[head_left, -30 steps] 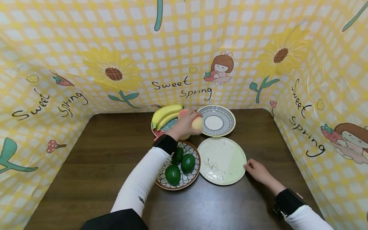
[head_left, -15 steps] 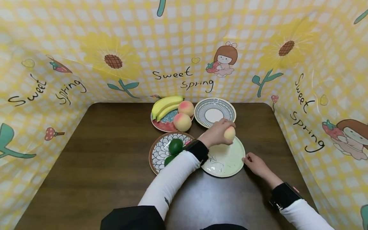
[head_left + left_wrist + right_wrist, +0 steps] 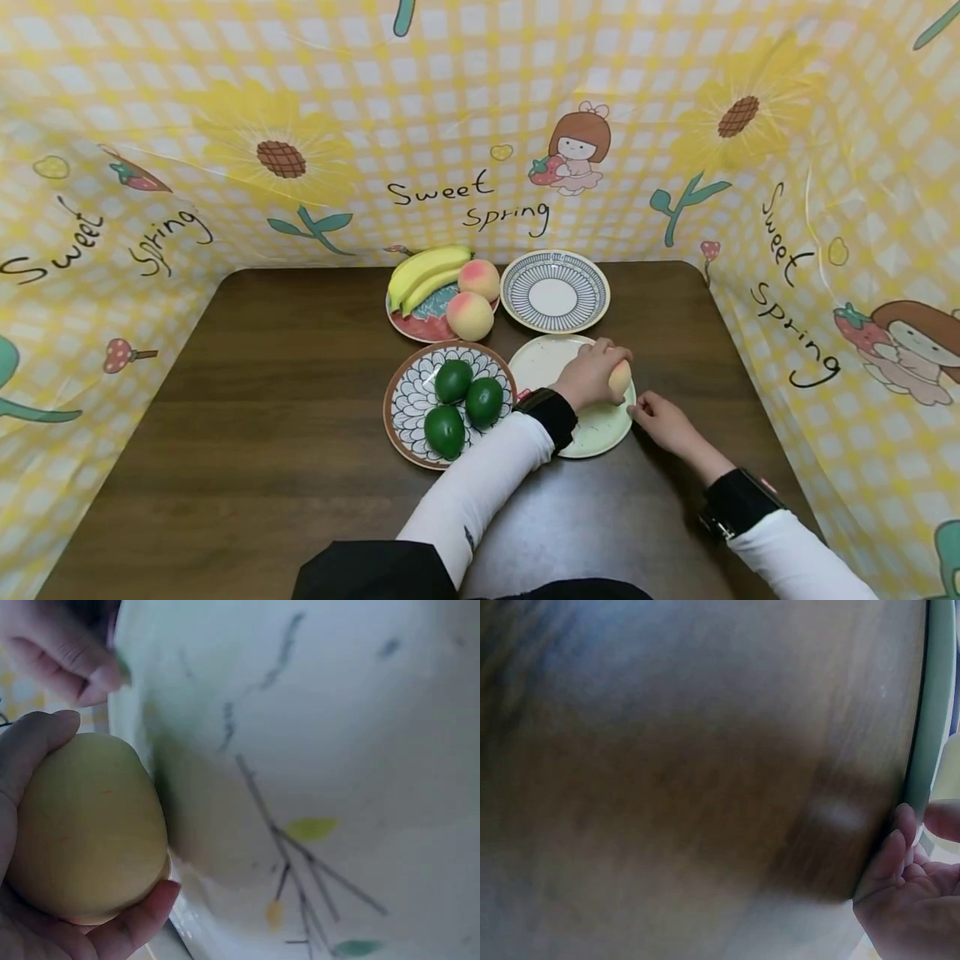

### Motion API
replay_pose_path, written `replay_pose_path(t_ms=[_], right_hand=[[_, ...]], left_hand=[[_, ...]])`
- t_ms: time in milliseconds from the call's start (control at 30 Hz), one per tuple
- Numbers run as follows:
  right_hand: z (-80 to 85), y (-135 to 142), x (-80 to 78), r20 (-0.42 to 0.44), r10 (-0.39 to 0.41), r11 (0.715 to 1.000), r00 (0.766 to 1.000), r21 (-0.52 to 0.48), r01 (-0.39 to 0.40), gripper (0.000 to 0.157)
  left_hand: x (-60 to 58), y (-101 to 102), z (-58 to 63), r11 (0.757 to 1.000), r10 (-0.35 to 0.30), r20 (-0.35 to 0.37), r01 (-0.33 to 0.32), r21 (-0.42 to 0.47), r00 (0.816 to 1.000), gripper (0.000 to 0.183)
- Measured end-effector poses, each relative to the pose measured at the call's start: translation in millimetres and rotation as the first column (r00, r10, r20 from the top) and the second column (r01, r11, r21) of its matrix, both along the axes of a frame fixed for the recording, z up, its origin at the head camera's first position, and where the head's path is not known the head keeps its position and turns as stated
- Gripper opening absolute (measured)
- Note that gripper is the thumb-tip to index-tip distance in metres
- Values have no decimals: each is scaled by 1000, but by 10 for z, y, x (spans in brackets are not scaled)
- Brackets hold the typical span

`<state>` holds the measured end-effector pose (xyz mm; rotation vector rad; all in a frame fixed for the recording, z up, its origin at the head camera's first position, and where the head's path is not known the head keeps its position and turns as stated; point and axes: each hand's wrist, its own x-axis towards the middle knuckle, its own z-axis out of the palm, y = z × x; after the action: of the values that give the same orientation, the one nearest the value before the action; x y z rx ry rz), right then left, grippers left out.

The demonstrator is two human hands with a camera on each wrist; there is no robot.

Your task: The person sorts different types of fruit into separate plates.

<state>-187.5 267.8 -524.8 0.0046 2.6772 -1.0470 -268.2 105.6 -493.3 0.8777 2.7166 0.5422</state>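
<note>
A peach [image 3: 619, 377] is gripped in my left hand [image 3: 590, 373], low over the right part of a pale green plate [image 3: 592, 435] with a painted twig. In the left wrist view, the thumb and fingers curl round the peach [image 3: 94, 825] beside the plate's surface [image 3: 360, 742]; whether the fruit touches it I cannot tell. At the plate's right edge, my right hand [image 3: 669, 425] pinches the rim. The right wrist view has that hand [image 3: 915, 900] with its thumb and fingers on either side of the green rim [image 3: 934, 697].
Left of the green plate stands a brown-rimmed plate [image 3: 405, 408] with three dark green avocados [image 3: 446, 432]. Behind it, a red and blue plate [image 3: 425, 327] bears bananas [image 3: 427, 275] and two peaches [image 3: 470, 316]. A striped plate [image 3: 555, 292] stands at the back, near the checked cloth wall [image 3: 450, 125].
My left hand has carried the peach from the fruit plate at the back, rightward and toward me, to over the green plate. The right hand stays at the rim.
</note>
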Motion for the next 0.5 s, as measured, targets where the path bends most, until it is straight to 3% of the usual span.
replay_pose_path(t_ms=[267, 500], right_hand=[[-7, -8, -5, -3, 1, 1000, 1000, 11, -1, 20], [-17, -9, 5, 5, -3, 1000, 1000, 9, 3, 19]], left_hand=[[62, 27, -53, 998, -21, -78, 16, -66, 997, 68], [75, -19, -33, 998, -40, -68, 36, -60, 997, 72]])
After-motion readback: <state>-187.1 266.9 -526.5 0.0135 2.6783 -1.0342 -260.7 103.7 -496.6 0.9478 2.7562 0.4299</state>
